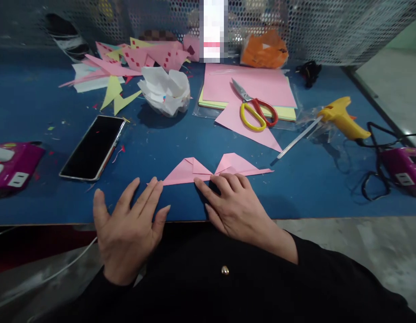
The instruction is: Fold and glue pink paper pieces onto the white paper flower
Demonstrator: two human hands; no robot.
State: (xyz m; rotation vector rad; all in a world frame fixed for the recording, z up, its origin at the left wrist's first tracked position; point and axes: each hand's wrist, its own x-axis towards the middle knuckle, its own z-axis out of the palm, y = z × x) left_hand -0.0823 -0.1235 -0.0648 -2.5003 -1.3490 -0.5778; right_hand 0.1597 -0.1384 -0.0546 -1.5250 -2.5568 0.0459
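A folded pink paper (182,173) with two peaks lies flat on the blue table near its front edge. My left hand (130,224) is spread, its middle fingertips touching the paper's left end and its thumb apart. On the paper's middle rest the fingertips of my right hand (234,202), index finger stretched out and the others bent, pressing down without gripping. The paper's right wing (239,164) reaches out past my right hand, its lower edge partly hidden by the fingers.
Scissors (251,107) lie on pink sheets (221,83) behind. A yellow glue gun (344,119) is at right, a phone (93,148) at left. Beyond are a crumpled white paper bowl (167,92), paper scraps (113,94) and an orange bundle (264,50). Purple devices (403,168) flank both sides.
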